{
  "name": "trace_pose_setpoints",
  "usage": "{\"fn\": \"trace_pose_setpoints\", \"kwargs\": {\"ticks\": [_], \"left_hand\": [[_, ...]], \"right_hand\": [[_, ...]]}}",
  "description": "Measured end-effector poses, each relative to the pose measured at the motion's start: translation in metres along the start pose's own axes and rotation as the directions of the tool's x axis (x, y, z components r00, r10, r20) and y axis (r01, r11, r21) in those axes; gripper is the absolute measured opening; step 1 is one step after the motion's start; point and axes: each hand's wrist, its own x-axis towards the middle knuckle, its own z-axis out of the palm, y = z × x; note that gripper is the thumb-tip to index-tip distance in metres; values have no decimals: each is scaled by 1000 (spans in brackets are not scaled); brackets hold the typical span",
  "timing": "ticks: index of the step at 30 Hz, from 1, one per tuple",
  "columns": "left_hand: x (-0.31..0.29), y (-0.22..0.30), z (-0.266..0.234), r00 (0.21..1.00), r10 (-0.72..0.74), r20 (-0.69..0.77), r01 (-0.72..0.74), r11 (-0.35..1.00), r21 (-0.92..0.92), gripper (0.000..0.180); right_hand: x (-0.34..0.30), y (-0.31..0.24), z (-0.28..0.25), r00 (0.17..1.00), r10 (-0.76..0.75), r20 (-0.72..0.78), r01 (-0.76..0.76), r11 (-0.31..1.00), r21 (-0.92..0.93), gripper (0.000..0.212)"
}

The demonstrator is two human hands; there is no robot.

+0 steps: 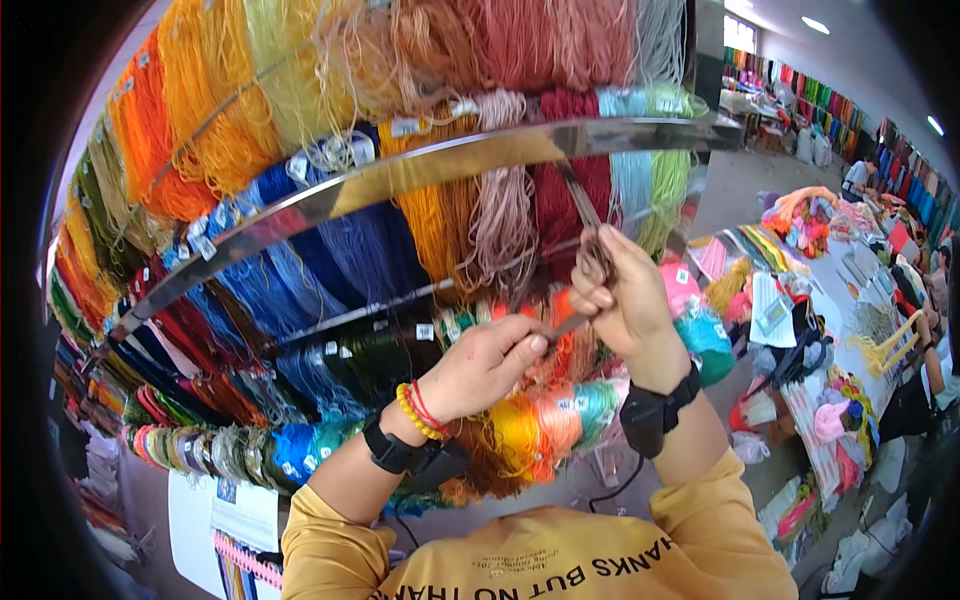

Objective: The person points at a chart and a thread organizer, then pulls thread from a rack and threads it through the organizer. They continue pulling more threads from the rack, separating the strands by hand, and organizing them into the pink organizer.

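Observation:
My left hand point(487, 362) pinches the lower end of a thin grey-brown strand of yarn point(588, 232) in front of a rack of coloured skeins. My right hand point(618, 292) is closed on the same strand higher up, where it bunches between the fingers. The strand runs up from there toward the shiny metal rail point(450, 165) and the dark red skein point(563, 205). Both wrists wear black bands. The left wrist also has yellow beads and a red thread. My sleeves are mustard yellow.
Curved metal rails carry hanging skeins in orange, yellow, blue, pink, red and green point(250, 120). To the right, a long table point(850, 290) is piled with yarn bundles, and people sit along it. More racks of coloured yarn line the far wall point(820, 100).

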Motion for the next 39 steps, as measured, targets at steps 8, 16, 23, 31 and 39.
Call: {"fn": "trace_pose_setpoints", "kwargs": {"ticks": [8, 16, 23, 31, 39], "left_hand": [[6, 11, 22, 994, 103, 43, -103, 995, -13, 18], [18, 8, 11, 996, 83, 21, -85, 989, 120, 28], [85, 20, -36, 882, 423, -210, -85, 579, 811, 41], [152, 2, -75, 739, 652, -171, 6, 247, 969, 44], [143, 1, -87, 779, 608, -154, 14, 230, 973, 48]], "right_hand": [[-7, -4, -14, 999, -47, 20, 51, 848, -528, 11], [-16, -8, -17, 997, 55, -45, -61, 990, -128, 17], [-31, -19, -18, 991, 93, -96, -122, 924, -364, 21], [-61, -21, -1, 999, -14, 33, 32, 773, -633, 23], [-114, -36, 23, 921, 193, 339, 262, 336, -905, 25]]}}
